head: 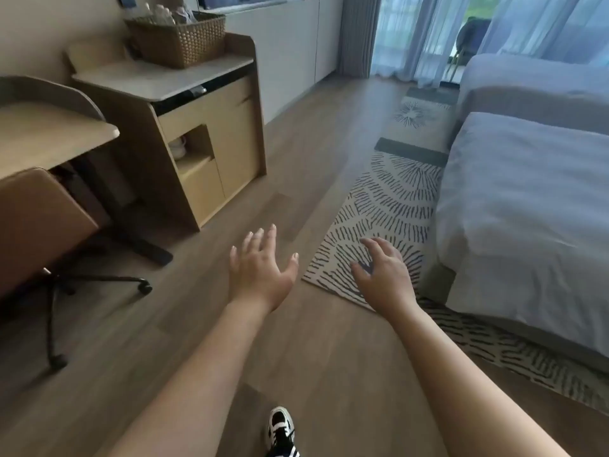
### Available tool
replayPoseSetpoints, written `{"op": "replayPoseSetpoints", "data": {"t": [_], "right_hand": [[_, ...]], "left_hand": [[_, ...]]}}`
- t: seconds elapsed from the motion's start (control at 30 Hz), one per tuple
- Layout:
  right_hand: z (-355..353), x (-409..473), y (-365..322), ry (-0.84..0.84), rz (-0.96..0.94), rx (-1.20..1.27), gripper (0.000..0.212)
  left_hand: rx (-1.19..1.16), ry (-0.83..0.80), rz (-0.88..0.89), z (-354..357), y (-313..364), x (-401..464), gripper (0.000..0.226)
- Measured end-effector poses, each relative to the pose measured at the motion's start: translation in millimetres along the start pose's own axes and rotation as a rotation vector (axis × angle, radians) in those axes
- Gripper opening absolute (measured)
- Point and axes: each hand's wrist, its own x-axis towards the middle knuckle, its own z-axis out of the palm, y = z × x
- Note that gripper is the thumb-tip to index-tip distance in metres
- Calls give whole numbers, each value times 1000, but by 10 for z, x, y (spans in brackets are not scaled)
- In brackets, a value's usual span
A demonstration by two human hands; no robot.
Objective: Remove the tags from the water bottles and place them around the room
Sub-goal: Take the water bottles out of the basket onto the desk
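The rug is cream with dark blue dashes in fan shapes. The floor is grey-brown wood. The basket is brown woven wicker, the bed pale blue-white, and the shoe black and white, perhaps striped.

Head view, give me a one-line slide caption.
Both hands, left and right, open and empty above the floor; bottle basket waits on the cabinet.

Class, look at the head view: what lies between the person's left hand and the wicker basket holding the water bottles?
Bare wooden floor, then the cabinet on which the basket stands. The left hand is empty; nothing else shows in that stretch in the head view.
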Motion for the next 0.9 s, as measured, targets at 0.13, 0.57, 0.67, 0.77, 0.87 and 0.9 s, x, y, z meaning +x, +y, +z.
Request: {"op": "replayPoseSetpoints", "data": {"t": [0.13, 0.57, 0.67, 0.77, 0.87, 0.9], "right_hand": [[169, 741, -257, -31, 2, -5, 54], [678, 2463, -648, -36, 5, -29, 55], [781, 2846, -614, -47, 0, -26, 56], [894, 3321, -549, -63, -12, -19, 57], [957, 3914, -465, -62, -19, -4, 57], [963, 4139, -435, -58, -21, -1, 58]], "left_hand": [[21, -2, -26, -5, -255, 700, 83], [30, -64, -48, 156, -516, 2412, 74], [26, -66, -59, 264, -541, 2786, 73], [41, -60, -76, 393, -563, 3224, 74], [59, -57, -108, 529, -557, 3764, 74], [58, -55, -118, 569, -539, 3965, 74]]}}
